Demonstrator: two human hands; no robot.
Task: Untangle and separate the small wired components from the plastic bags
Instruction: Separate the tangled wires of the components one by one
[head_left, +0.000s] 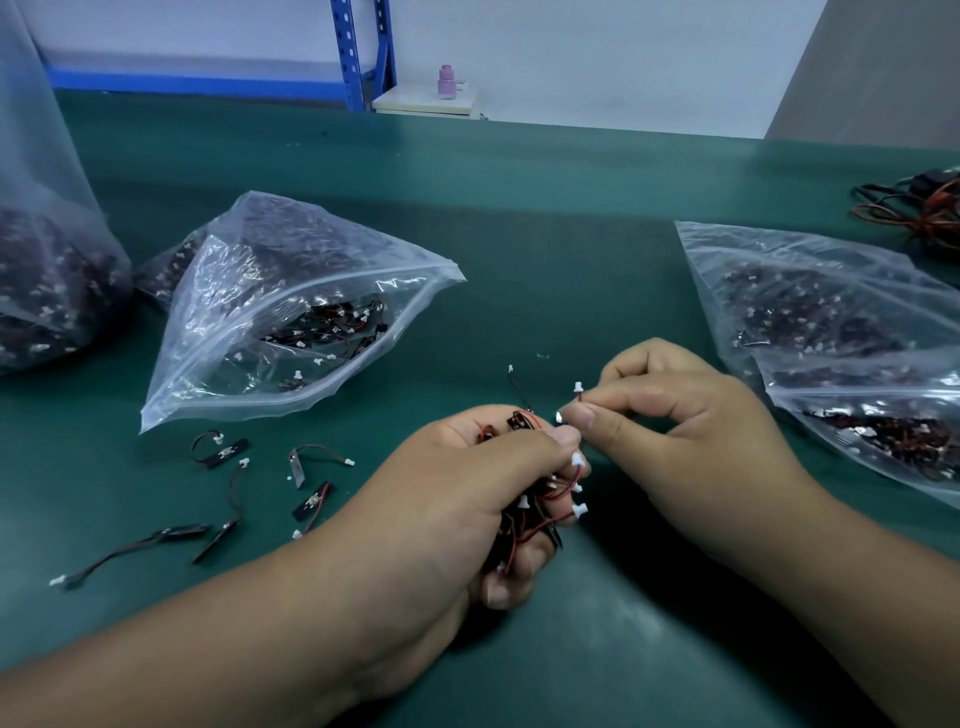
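- My left hand (467, 499) grips a tangled bundle (540, 512) of wired components over the green mat (571, 234).
- My right hand (691, 415) pinches one white-plugged wire (578, 391) just beside it.
- Separated components (228, 452) lie to the left, near the open bag (291, 312).

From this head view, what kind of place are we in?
Probably an electronics assembly or sorting bench in a workshop. The green bench mat, the clear zip bags packed with small wired components, and the blue steel racking behind point that way.
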